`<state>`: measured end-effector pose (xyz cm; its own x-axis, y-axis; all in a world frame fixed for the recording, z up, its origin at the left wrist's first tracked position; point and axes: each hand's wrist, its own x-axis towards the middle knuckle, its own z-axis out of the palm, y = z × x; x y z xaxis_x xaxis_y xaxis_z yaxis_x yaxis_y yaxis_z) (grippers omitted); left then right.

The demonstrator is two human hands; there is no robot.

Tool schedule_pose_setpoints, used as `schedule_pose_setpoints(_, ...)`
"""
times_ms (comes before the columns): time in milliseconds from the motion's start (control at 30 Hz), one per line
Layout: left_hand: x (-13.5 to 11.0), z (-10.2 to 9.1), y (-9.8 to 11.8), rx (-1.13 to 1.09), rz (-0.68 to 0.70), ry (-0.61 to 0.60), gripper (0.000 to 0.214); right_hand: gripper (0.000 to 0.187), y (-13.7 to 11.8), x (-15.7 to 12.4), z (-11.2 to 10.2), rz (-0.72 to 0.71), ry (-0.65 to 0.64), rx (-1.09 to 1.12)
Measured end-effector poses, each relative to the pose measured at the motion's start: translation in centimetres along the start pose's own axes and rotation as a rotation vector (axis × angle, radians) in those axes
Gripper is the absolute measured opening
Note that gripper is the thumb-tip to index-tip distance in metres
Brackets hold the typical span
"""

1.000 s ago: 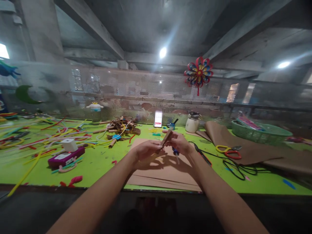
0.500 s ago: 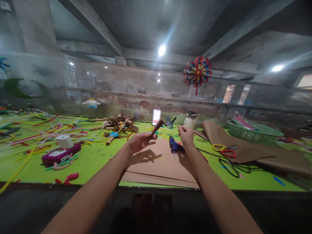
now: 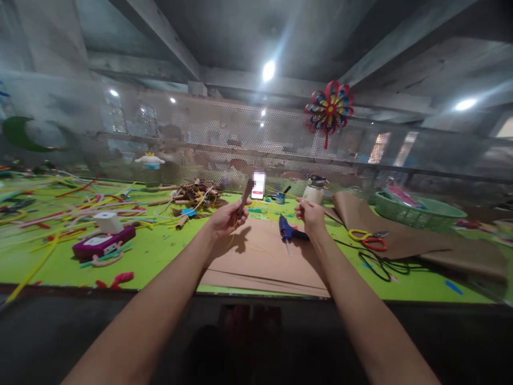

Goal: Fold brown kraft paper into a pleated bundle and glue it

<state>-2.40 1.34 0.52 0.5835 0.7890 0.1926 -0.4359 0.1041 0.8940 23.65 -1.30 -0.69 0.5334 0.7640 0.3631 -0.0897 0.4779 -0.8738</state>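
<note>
My left hand is closed around a folded strip of brown paper, which stands up and slightly tilted from the fingers. A thin yellow strand dangles below this hand. My right hand is pinched, and a fine yellow strand stretches from its fingertips toward the brown strip. Below and between the hands, a blue hot glue gun rests on a stack of brown paper sheets, with a clear glue stick showing.
Scissors, a black cable and a large brown paper sheet lie right, near a green basket. A bottle and a lit phone stand behind. Left are a purple power strip, pipe cleaners and brown scraps.
The brown strip in my left hand has turned more upright. My right hand has shifted slightly right and stays pinched. The view has tilted down a little.
</note>
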Motion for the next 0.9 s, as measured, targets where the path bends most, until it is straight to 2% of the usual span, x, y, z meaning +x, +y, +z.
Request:
schedule_pose_setpoints(300,-0.1,0.4,0.1,-0.061,0.000,0.069,0.020,0.027,-0.3,-0.1,-0.4,0.109,-0.139,0.069)
schedule_pose_setpoints(500,-0.1,0.5,-0.4,-0.074,0.017,-0.053,0.021,0.032,-0.7,-0.1,-0.7,0.167,-0.221,0.166)
schedule_pose_setpoints(600,-0.1,0.4,-0.6,-0.082,0.032,-0.091,0.020,0.038,-0.7,0.1,-0.8,0.153,-0.111,0.189)
schedule_pose_setpoints(733,-0.3,0.9,-0.4,-0.081,0.078,-0.062,0.015,0.039,-0.1,0.2,-0.7,0.078,0.072,0.137)
schedule_pose_setpoints(900,-0.7,1.3,0.0,-0.051,0.072,0.027,0.011,0.041,0.4,0.5,-0.6,0.015,0.159,0.073)
